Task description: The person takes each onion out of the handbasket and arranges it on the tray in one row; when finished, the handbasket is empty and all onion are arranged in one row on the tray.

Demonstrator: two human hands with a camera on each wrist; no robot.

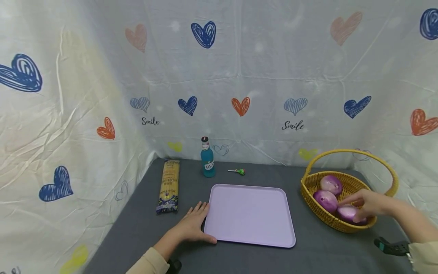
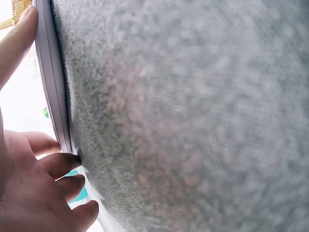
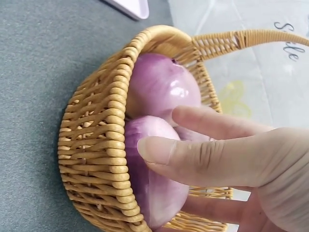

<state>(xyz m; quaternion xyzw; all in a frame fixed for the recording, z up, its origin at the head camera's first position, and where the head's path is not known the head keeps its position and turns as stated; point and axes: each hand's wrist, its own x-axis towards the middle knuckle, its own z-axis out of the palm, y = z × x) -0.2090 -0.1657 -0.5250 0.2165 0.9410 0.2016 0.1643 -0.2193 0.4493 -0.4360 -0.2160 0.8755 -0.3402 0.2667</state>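
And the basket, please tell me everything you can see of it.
The basket is yellow-brown and wicker-like, with woven walls, a thick rim and one arched handle, raised. It stands upright on the table, right of the tray. Three onions rest in it; the right hand reaches inside, around one. Whether it touches the basket is unclear.

Purple-and-white onions [image 1: 331,185], golden basket [image 1: 310,201], lilac tray [image 1: 249,215]

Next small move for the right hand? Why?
Probably firm up the right hand around the onion under its thumb before any lift: thumb and fingers straddle it, but a secure grip isn't evident, and it sits inside the basket against another onion.
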